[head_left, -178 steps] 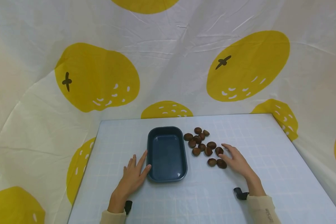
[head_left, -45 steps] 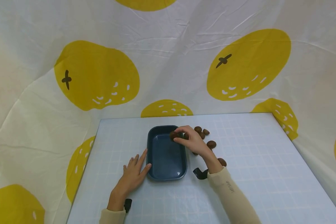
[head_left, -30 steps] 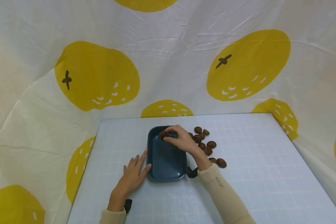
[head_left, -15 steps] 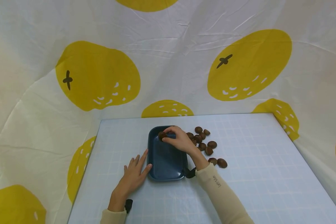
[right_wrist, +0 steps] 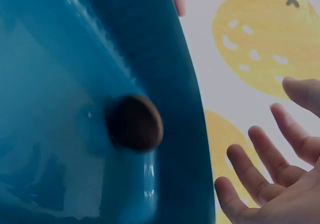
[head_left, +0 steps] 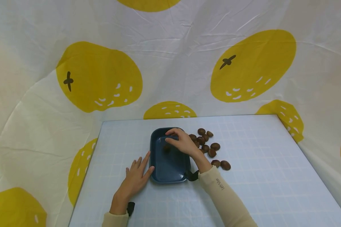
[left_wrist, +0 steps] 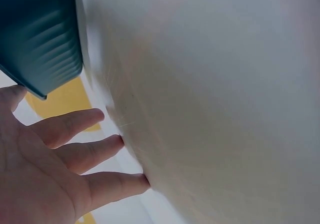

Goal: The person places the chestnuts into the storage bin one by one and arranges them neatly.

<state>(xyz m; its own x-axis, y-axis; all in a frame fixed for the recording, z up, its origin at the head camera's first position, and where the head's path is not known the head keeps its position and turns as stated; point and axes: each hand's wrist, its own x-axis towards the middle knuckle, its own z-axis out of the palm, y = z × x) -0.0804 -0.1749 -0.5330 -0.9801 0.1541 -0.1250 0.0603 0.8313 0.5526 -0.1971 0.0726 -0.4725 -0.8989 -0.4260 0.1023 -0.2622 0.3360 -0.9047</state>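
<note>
A blue rectangular tray [head_left: 170, 167] lies on the table. My right hand [head_left: 182, 142] is over its far part, thumb and forefinger apart with nothing between them. Just below those fingers a brown chestnut [head_left: 166, 148] is in the tray; the right wrist view shows this chestnut [right_wrist: 135, 124] blurred, near the tray wall [right_wrist: 185, 134]. In that view the right hand [right_wrist: 280, 179] has its fingers spread. My left hand [head_left: 136, 176] rests against the tray's left side with straight fingers; in the left wrist view a fingertip touches the tray's rim [left_wrist: 30, 89].
Several chestnuts [head_left: 212, 153] lie loose on the table just right of the tray, some partly hidden behind the right hand. The white table [head_left: 258, 164] has a faint grid. Behind it hangs a white cloth [head_left: 176, 63] with large yellow fruit prints.
My right hand took a chestnut from the table, carried it left over the tray and has let go of it; it is now below the fingers. The left hand has stayed at the tray.
</note>
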